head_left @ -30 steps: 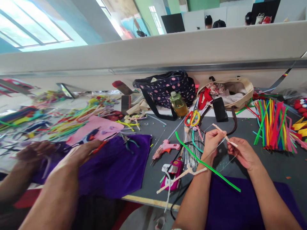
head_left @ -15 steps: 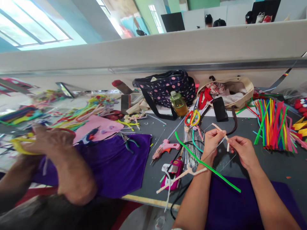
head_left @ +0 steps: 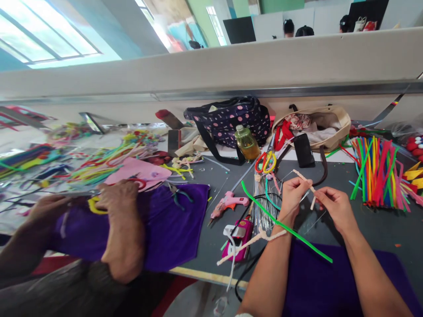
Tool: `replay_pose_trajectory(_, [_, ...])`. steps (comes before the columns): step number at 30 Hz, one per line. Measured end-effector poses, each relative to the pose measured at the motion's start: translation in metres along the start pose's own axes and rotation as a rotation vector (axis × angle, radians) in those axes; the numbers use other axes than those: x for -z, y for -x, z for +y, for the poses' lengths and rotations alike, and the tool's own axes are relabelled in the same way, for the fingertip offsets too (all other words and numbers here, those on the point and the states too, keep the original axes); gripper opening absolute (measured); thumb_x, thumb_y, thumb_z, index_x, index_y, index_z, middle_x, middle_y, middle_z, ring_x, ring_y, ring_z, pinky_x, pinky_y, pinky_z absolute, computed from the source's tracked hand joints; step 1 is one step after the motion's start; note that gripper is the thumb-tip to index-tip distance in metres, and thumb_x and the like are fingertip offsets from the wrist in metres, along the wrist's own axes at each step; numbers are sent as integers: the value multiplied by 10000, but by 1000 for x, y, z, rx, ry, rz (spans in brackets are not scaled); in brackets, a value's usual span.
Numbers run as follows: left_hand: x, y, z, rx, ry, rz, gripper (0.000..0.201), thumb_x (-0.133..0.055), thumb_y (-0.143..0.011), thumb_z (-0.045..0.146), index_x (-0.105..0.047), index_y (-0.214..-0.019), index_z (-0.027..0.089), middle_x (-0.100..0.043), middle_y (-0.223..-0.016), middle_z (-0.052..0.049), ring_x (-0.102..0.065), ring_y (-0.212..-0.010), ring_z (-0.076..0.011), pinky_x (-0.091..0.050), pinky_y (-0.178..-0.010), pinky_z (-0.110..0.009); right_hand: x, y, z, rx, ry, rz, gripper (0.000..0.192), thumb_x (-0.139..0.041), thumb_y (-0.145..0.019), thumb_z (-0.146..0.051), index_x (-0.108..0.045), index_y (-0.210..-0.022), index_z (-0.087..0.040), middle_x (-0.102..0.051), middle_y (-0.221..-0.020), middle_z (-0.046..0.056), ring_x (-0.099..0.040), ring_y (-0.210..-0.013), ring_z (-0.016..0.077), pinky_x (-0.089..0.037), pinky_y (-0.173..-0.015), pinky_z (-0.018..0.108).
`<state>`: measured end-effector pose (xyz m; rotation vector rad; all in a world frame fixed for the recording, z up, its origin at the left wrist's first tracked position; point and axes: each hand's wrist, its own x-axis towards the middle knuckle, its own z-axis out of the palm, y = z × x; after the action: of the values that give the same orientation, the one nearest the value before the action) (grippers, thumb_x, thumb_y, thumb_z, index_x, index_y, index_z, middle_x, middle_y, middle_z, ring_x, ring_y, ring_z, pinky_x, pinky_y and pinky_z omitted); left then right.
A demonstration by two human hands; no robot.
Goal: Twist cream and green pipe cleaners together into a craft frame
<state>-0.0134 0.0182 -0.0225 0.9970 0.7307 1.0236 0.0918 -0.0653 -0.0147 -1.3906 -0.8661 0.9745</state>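
Left hand (head_left: 292,193) and right hand (head_left: 332,207) each pinch a cream pipe cleaner (head_left: 306,181) above the bench (head_left: 380,224). Green pipe cleaner (head_left: 284,224), glue gun (head_left: 229,203) and scissors (head_left: 265,162) lie nearby; a co-worker's hand (head_left: 117,196) rests on purple cloth (head_left: 172,229).

The cream pipe cleaner (head_left: 306,182) has been bent since a second ago: then it ran straight between the left hand (head_left: 292,193) and the right hand (head_left: 332,207), and its right end is now folded down to hang below the right fingertips (head_left: 319,196). The right hand has been shifted slightly toward the left one. On the left, the co-worker's hands (head_left: 115,198) have been moved: first on the purple cloth (head_left: 172,224), then raised with a yellow pipe cleaner (head_left: 94,204), now lowered onto the cloth again with it.
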Motion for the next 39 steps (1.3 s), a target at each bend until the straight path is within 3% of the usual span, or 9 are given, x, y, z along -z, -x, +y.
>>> replay_pose_trajectory(7, [0,0,0,21,-17,14,405,-762,-632,440,-531,-489,139,-463,-468,32,-355,-449,-46,-288,-463,-209,6,-1,-4,-73,-121,-123,306,-732,-710,-479,-707,-744,-176,-635,-676,33,-521,-597,132,-427,-514,229])
replay_pose_trajectory(18, [0,-1,0,-25,-33,29,388,-767,-632,402,-537,-473,132,-425,-475,41,-306,-480,-42,-264,-491,-210,5,-1,2,69,181,-20,279,-650,-775,-460,-700,-773,-186,-647,-673,17,-533,-574,143,-407,-541,256])
replay_pose_trajectory(26, [-1,-1,0,-24,-37,35,363,-770,-629,384,-555,-477,133,-433,-483,37,-310,-492,-46,-259,-501,-214,-4,5,0,283,367,113,196,-592,-815,-364,-622,-686,-220,-573,-639,-5,-496,-587,138,-394,-577,254])
replay_pose_trajectory(33, [0,-2,-1,-12,-38,43,380,-769,-626,408,-547,-479,136,-425,-475,39,-300,-484,-47,-255,-491,-214,0,1,0,96,199,16,275,-651,-763,-476,-663,-741,-201,-611,-660,9,-471,-535,128,-366,-505,250])
replay_pose_trajectory(39, [-1,-2,-1,-23,-29,50,388,-769,-620,400,-533,-464,134,-415,-473,42,-295,-482,-43,-251,-492,-215,-1,2,2,196,289,105,244,-644,-783,-430,-652,-903,-218,-590,-671,4,-493,-572,138,-403,-547,259])
